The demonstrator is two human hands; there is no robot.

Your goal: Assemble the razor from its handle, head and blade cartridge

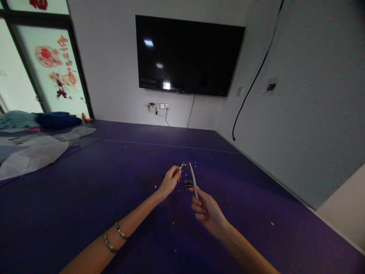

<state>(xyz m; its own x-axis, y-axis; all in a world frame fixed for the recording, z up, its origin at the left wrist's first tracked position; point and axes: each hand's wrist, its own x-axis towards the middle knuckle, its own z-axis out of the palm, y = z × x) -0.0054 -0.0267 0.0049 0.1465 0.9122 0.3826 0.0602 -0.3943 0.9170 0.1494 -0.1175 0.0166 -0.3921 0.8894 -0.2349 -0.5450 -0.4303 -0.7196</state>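
Clearly, left hand: it was closed to a narrow pinch on the short end of the pale piece, which I saw held up ahead, between the two hands.
Right hand: its fingers were curled around the lower part of the piece's long arm.
Reason for the grip: I judged that holding the two ends apart left the dark, shiny joint free of fingers and in plain sight.
Dark item: it seemed to lie on the purple floor between the hands, probably there for easy reach.
Sockets: they sat beneath the television, I supposed to keep its leads short.
Black cable: it hung loose by the right-hand wall; I could not tell whether its tip touched the floor.
Hidden or cut off: the right fingers covered the piece's lower end, the dark item's right edge was obscured, and the plastic sheet ran out of frame at left.
Too small for me: how the joint was built, and what the dark item was.
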